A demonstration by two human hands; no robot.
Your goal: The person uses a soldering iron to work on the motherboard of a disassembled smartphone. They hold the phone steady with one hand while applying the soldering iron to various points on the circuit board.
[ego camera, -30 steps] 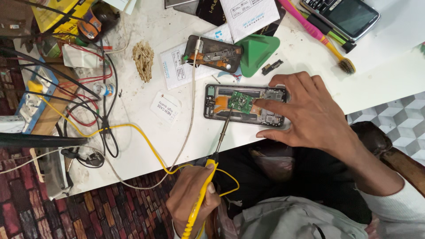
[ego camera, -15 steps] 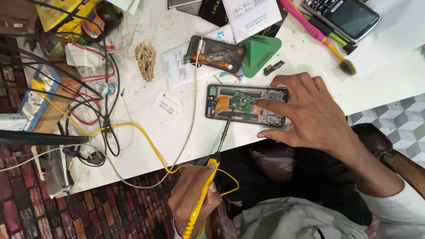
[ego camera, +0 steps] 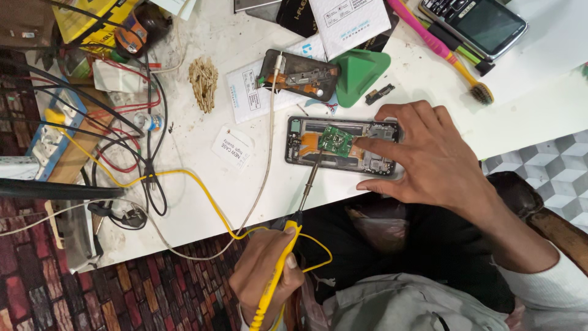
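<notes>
The opened phone (ego camera: pixel 343 146) lies lengthwise across the desk (ego camera: pixel 202 202), pinned by the spread right hand (ego camera: pixel 429 156); the left hand (ego camera: pixel 263 276) grips a soldering iron (ego camera: pixel 288 245), tip angled onto its board.

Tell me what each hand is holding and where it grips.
The left hand grips the yellow handle of a soldering iron. The right hand presses the right end of the opened phone against the table.

A white worktable (ego camera: pixel 202 184) carries an opened phone (ego camera: pixel 340 146) at its near edge, a second dismantled phone (ego camera: pixel 298 75) farther back beside a green triangular pick (ego camera: pixel 360 76), a pink toothbrush (ego camera: pixel 440 49) far right (bristles worn), and tangled wires (ego camera: pixel 131 110) left.
</notes>
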